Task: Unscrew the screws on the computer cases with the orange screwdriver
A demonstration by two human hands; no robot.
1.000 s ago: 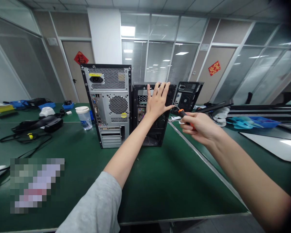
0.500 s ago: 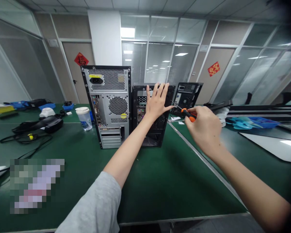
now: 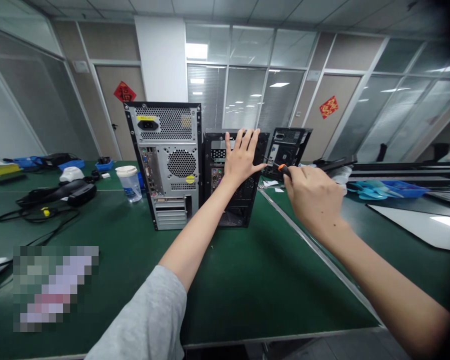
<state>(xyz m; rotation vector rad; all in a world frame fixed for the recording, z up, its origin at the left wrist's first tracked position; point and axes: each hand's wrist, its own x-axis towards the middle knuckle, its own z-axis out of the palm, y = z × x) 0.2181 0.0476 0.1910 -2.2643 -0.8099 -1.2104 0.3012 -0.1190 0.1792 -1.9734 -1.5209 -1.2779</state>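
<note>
My left hand [image 3: 242, 156] lies with fingers spread against the upper back of a black computer case [image 3: 240, 216], covering part of it. In my right hand [image 3: 315, 195] is a screwdriver [image 3: 282, 169] with an orange and black handle, the fingers closed round it. Its thin shaft points left to the case's right rear edge; whether the tip touches a screw is too small to tell. Close on the left stands a taller silver-backed computer case [image 3: 180, 187], upright with its rear panel facing me.
Behind on the right is another black computer case [image 3: 288, 147]. A lidded plastic cup [image 3: 129, 184] stands left of the silver case, near a black headset with cables [image 3: 63, 192]. A blue tray [image 3: 405, 188] and a white panel [image 3: 416, 222] lie at right on the green table [image 3: 270, 295].
My right hand has turned and closed further over the screwdriver, hiding more of its handle. The left hand keeps its place on the black case.
</note>
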